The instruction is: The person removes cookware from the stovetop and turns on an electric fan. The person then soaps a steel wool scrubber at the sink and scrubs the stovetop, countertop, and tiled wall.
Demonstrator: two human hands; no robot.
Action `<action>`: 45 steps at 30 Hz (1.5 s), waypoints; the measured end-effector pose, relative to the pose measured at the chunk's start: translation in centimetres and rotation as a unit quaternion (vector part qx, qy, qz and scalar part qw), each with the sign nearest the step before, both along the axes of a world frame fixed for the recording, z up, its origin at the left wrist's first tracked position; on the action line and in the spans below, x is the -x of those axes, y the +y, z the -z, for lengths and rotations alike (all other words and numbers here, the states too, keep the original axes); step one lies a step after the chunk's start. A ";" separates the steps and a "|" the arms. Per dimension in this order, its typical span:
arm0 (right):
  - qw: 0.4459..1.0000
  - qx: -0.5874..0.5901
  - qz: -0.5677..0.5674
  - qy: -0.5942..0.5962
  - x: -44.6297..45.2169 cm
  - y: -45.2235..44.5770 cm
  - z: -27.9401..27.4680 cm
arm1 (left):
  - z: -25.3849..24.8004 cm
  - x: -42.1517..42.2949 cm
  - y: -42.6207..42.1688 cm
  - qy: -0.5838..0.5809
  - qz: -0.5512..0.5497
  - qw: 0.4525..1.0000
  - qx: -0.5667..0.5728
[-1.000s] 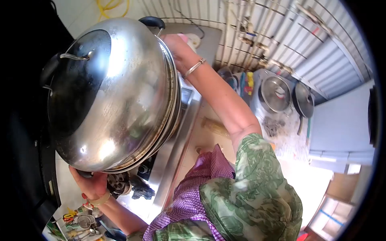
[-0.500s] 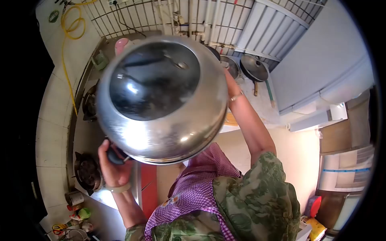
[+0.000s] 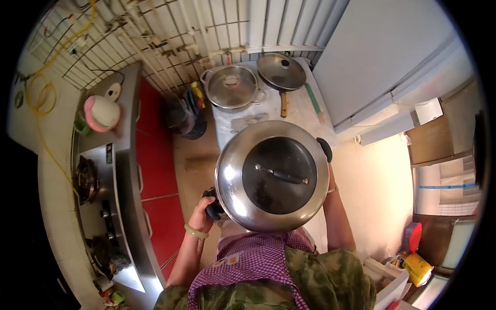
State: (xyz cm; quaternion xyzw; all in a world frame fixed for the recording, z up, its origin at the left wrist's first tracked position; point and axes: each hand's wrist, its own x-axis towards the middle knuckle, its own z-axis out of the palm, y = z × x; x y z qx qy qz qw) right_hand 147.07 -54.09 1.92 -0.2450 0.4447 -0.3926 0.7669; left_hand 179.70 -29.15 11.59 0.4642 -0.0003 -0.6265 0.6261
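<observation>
A large steel lidded pan [image 3: 232, 199] is held in front of my body. Its domed lid has a dark glass window [image 3: 258, 194] and a black bar handle [image 3: 281, 174]. My left hand [image 3: 201, 213] is closed round the black side handle [image 3: 213, 204] at the pan's left. At the opposite side, my right hand [image 3: 332, 178] supports the pan below the other black handle [image 3: 324, 150]; the pan hides its fingers. What is inside cannot be made out.
Ahead, a white-covered table [image 3: 227, 121] bears a steel pot [image 3: 232, 88] and a lidded frying pan [image 3: 281, 72]. A gas stove [image 3: 98, 206] and red cabinets [image 3: 155, 165] stand left. On the right is a tall white cabinet [image 3: 382, 57].
The pan has moved right and away from the stove, and is now lower and more level. My view has turned towards the table. Both hands stay with the pan.
</observation>
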 end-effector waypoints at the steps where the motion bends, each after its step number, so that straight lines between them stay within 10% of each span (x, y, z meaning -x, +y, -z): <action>1: 1.000 -0.011 0.014 0.013 2.2 -1.1 0.8 | 1.2 1.1 -2.2 0.004 0.012 1.000 -0.017; 16: 0.982 -0.066 0.067 0.162 15.9 -20.9 11.3 | 20.4 10.2 -28.5 0.072 0.165 0.983 -0.035; 29: 0.972 -0.043 0.041 0.228 16.8 -29.5 19.7 | 24.2 9.3 -35.2 0.019 0.106 0.992 -0.066; 39: 0.960 -0.031 0.037 0.275 18.6 -30.6 22.0 | 37.1 12.2 -36.4 -0.036 0.089 0.995 -0.021; 45: 0.948 -0.008 0.087 0.308 21.5 -25.3 21.3 | 29.1 11.7 -32.7 -0.067 0.077 0.993 -0.058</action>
